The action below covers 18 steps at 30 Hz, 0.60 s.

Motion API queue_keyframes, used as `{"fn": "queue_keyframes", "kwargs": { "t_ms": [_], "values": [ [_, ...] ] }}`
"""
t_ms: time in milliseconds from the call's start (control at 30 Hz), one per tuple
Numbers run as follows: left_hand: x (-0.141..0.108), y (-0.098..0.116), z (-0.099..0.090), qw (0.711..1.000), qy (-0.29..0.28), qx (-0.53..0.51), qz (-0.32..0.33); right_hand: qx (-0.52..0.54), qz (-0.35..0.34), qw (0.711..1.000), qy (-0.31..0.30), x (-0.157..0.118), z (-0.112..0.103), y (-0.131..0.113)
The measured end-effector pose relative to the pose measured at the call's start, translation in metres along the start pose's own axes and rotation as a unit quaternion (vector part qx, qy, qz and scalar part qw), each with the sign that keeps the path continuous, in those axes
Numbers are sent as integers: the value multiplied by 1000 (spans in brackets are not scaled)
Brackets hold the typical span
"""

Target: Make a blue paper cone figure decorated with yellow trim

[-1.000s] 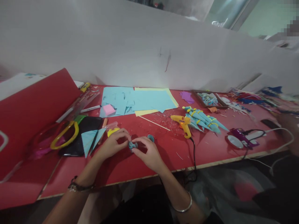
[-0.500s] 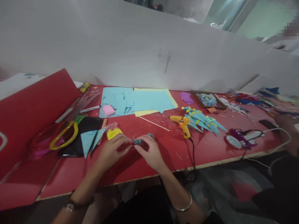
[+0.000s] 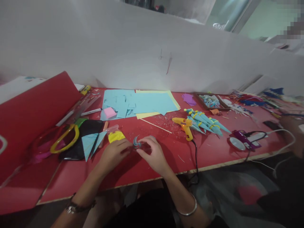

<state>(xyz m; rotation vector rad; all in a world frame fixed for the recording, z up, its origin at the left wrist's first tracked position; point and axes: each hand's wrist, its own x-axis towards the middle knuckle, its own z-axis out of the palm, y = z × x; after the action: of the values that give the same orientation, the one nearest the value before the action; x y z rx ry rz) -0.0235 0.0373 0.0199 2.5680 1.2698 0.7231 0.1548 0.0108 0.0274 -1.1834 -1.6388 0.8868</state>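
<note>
A small curled blue strip (image 3: 137, 143) is between my two hands, above the red table (image 3: 152, 164). The fingers of my left hand (image 3: 116, 155) are pinched at its left side. My right hand (image 3: 154, 155) pinches it from the right with thumb and forefinger. Just behind my left hand lies a yellow piece (image 3: 116, 136). Folded blue paper triangles (image 3: 89, 144) rest left of my hands, on a black phone-like object (image 3: 74, 155).
A yellow glue gun (image 3: 185, 126) with a black cord lies right of my hands, beside blue paper cones (image 3: 206, 122). Blue sheets (image 3: 154, 103) lie behind. Yellow-handled scissors (image 3: 76, 139) are at left, a purple lamp-like device (image 3: 244, 139) at right. Another person's arm (image 3: 293, 136) is at far right.
My left hand has drawn slightly left and its fingers have bunched closer. The curled strip has turned and shows more of its curl. The other things lie as before.
</note>
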Motion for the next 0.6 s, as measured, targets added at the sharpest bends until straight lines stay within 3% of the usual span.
{"fn": "queue_keyframes", "kwargs": {
  "t_ms": [100,200,333,433,600],
  "values": [
    [-1,-4,-3,999,5,32,-1,34,6,999,14,-1,-6,-3],
    [-2,-9,-5,996,21,83,13,26,-13,997,78,0,-21,-5],
    [-2,-13,-6,982,61,163,67,-52,-18,980,194,2,-54,4],
    [-2,-13,-7,969,77,212,100,-131,40,953,269,0,-86,20],
    [-4,-13,-4,956,99,245,128,-296,126,913,251,-8,-128,54]
  ]
}}
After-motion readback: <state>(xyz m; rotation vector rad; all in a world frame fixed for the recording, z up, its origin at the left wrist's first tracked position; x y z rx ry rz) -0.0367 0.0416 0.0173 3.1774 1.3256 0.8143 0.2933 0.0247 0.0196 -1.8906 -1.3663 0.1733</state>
